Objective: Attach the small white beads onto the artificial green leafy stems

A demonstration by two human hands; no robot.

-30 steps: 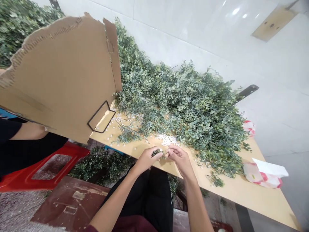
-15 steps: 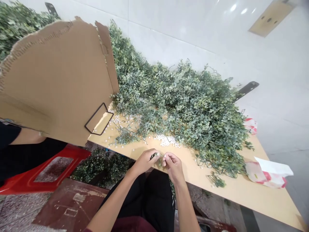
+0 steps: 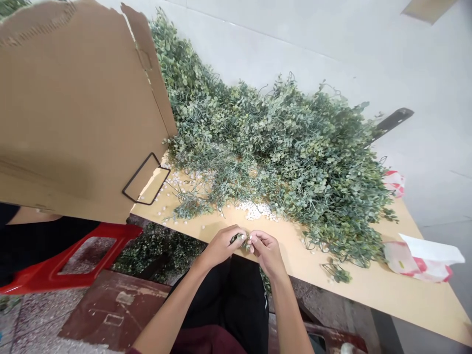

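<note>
At the near edge of the table, my left hand [image 3: 224, 245] is closed around a small green leafy sprig [image 3: 236, 238], much of it hidden by the fingers. Close against it, my right hand [image 3: 268, 253] pinches a tiny white piece [image 3: 250, 237] between thumb and forefinger, right by the sprig's end. Just beyond my hands lies a heap of small white pieces [image 3: 255, 211]. Behind that heap, a large tangled mass of leafy green stems [image 3: 295, 147] spreads over the table. A small loose sprig [image 3: 338, 273] lies to the right of my right hand.
A tall cardboard sheet [image 3: 84, 108] stands at the left, with a black wire frame [image 3: 161, 185] at its lower corner. Behind it sits another person [image 3: 44, 246] by a red plastic stool [image 3: 121, 246]. A pink-and-white wrapper [image 3: 420, 263] lies on the wooden table [image 3: 398, 300] at right.
My right hand has come closer to my left, bringing the white piece against the sprig. The camera view has shifted slightly.
</note>
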